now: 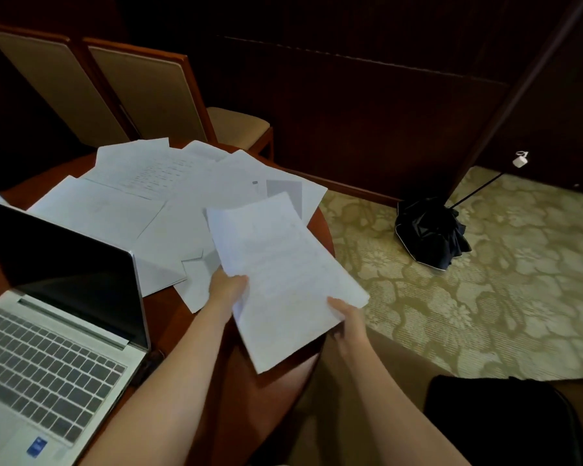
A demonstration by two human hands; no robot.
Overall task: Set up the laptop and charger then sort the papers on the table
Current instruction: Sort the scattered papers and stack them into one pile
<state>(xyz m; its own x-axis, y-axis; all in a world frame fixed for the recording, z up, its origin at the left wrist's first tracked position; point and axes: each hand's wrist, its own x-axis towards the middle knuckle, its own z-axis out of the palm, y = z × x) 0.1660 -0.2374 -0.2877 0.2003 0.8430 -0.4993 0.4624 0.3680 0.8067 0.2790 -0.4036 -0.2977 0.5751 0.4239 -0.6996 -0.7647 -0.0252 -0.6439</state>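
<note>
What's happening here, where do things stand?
A person holds a stack of papers with both hands, left hand at its left edge, right hand at its lower right edge, above the near side of the round table. More loose sheets lie spread across the table behind it. The laptop sits open at the left, screen dark. Sorting looks under way, not finished.
</note>
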